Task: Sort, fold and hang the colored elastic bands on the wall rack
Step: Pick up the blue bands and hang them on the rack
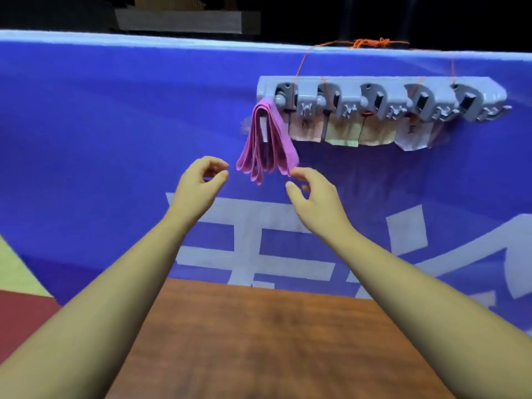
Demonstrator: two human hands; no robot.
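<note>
A grey wall rack with several clips and hooks is fixed to a blue banner wall. A folded bundle of pink elastic bands hangs from the rack's leftmost clip, loops dangling. My left hand hovers just left of the bundle's lower end, fingers loosely curled and holding nothing. My right hand is just below and right of the bundle; its fingertips are at the lowest pink loop, and touch cannot be told.
Paper labels hang under the rack's other clips. Orange string ties the rack to the wall's top edge. A brown wooden table lies below my arms. Red and yellow floor shows at the left.
</note>
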